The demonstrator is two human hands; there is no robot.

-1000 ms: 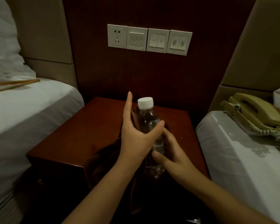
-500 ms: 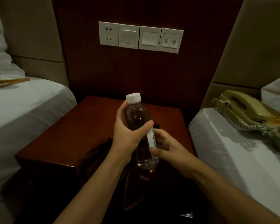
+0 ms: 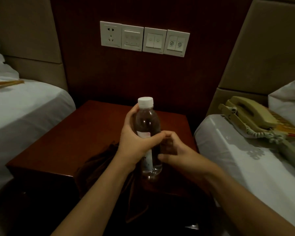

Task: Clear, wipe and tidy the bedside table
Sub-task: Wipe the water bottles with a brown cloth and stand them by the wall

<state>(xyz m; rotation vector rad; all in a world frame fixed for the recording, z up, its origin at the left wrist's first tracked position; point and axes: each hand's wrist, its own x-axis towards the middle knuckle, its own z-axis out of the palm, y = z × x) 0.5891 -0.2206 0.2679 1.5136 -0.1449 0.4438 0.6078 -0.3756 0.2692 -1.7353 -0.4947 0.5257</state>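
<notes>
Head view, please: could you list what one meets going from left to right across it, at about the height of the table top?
Left bed → bedside table → left hand → water bottle → right hand → right bed → telephone.

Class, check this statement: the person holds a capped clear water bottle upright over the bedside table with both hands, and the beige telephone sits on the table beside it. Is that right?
Not quite. The head view shows the telephone lying on the white bed to the right, not on the bedside table. The rest holds: left hand and right hand hold the capped bottle upright over the table.
</notes>
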